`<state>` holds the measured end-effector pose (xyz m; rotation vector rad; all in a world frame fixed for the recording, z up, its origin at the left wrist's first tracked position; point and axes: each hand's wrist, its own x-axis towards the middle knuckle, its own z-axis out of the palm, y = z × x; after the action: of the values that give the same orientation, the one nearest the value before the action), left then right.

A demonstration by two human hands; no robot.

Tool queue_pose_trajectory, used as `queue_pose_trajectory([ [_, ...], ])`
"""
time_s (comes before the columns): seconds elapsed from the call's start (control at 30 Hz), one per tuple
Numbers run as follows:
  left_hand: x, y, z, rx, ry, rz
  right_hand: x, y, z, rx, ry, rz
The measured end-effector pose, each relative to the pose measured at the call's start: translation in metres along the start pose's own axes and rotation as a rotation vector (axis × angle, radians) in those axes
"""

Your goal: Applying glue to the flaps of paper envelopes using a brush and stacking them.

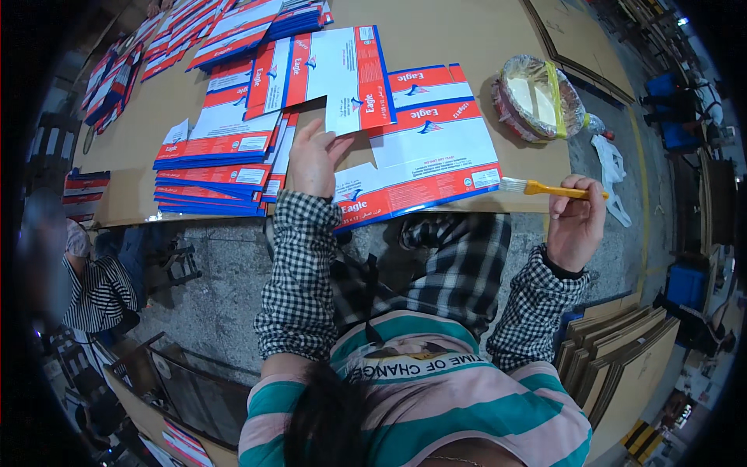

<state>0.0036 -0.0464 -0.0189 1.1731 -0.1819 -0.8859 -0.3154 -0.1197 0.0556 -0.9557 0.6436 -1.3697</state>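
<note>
My left hand [313, 159] is closed at the lower edge of a flat printed carton blank [342, 62], white, red and blue, pinching a corner of its flap. This blank overlaps another flat carton blank [436, 152], which lies at the table's near edge. To the right, my right hand [576, 226] grips a flat paste brush [556, 189] by its yellow handle. The pale bristles point left, close to the lower blank's right edge. Beyond the brush stands a plastic-lined bowl [537, 97] of white paste, with a yellow strip across its top.
Stacked folded cartons [210, 175] sit left of my left hand, and more carton piles [233, 35] lie at the far left. A crumpled white plastic bag [611, 175] hangs by the table's right edge. Cardboard sheets [622, 350] lean at the lower right. Another person [101, 288] is at the left.
</note>
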Motion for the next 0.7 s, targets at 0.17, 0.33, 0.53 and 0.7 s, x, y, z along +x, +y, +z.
queue_pose_trajectory([
  [0.17,-0.032,0.009,-0.033,0.048,-0.136,0.003,0.002,0.004,-0.009,-0.006,0.036,-0.017],
  [0.33,-0.043,-0.005,-0.087,0.209,-0.067,-0.059,0.006,0.01,-0.007,0.021,-0.046,0.004],
  [0.53,-0.04,0.009,-0.1,0.567,-0.182,-0.092,0.009,0.016,0.009,0.01,-0.113,0.057],
  [0.7,-0.017,-0.011,-0.09,0.897,-0.207,0.043,0.009,0.023,0.02,-0.041,-0.11,0.142],
])
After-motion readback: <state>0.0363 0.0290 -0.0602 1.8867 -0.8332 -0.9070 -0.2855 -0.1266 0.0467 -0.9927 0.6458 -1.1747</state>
